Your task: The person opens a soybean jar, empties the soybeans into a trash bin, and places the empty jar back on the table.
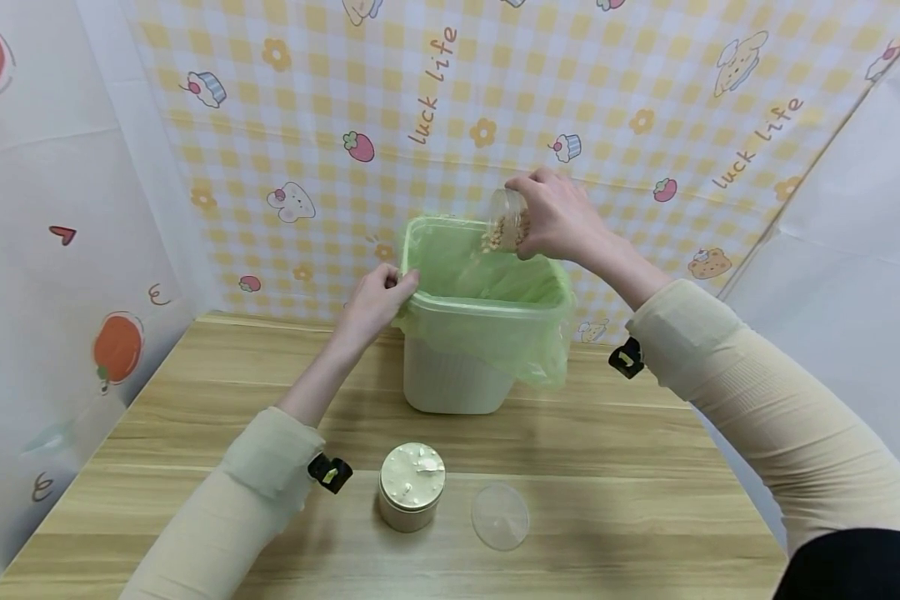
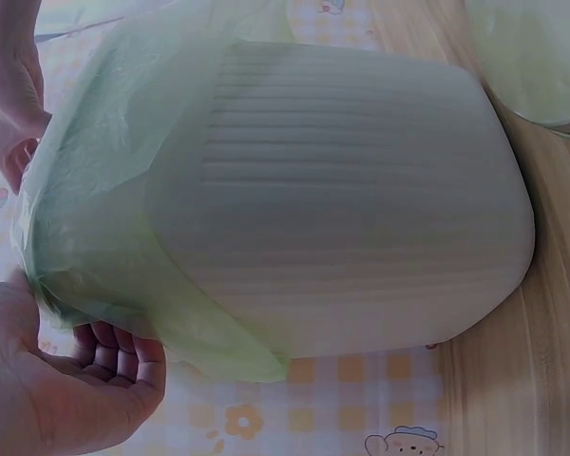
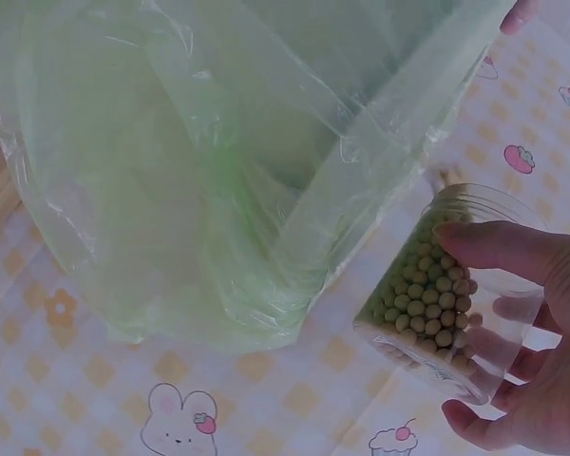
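Right hand (image 1: 558, 218) curls round a clear jar (image 1: 506, 218) of pale beans (image 3: 421, 302), tipping its mouth down over the bin (image 1: 461, 379) so they can spill inside. Left hand (image 1: 375, 300) pinches the green liner bag (image 1: 487, 275) at the near rim, holding it in place. On the desk (image 1: 607, 467) in front lie a capped jar (image 1: 411, 486) and a loose clear lid (image 1: 500, 517).

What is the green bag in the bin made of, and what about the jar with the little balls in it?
The green bag looks like thin plastic film: see-through, shiny and crinkled. The bin looks like matte off-white plastic with fine ribs. The jar in the right hand is clear, probably plastic, though it could be glass; the pale round beans show through its wall.
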Tool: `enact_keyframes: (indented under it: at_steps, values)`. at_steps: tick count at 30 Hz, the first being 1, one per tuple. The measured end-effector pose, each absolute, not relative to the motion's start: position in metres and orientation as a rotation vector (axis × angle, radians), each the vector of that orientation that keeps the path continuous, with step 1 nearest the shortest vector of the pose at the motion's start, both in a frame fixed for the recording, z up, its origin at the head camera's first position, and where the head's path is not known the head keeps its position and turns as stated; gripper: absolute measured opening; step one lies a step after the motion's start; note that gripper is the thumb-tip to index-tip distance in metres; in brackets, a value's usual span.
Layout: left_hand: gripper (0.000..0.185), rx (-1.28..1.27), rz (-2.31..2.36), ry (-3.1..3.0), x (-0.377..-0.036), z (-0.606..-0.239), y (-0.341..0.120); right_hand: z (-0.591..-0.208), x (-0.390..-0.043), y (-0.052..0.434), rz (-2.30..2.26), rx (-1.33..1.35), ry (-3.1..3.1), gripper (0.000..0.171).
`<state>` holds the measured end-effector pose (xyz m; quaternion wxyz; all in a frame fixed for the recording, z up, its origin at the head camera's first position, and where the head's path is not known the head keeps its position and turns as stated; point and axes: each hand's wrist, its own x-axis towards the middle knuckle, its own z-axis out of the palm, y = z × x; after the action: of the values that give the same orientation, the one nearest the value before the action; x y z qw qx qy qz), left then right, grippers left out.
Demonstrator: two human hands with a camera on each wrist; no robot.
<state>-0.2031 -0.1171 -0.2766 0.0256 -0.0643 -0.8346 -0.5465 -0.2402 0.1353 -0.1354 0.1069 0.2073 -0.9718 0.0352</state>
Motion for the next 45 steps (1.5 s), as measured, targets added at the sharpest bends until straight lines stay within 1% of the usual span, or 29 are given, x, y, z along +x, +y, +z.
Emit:
enact_keyframes:
  at_steps: [24,45]
  values:
    - [0.039,-0.219,-1.712,-2.541,-0.2052,-0.2787,-0.1171,-0.1407,-0.2412,0.128,0.08,0.617,-2.869,0.094]
    - [0.039,-0.21,-1.727,-2.54,-0.2054,-0.2782,-0.1156,-0.1436,-0.2401,0.1293,0.085,0.621,-2.855,0.091]
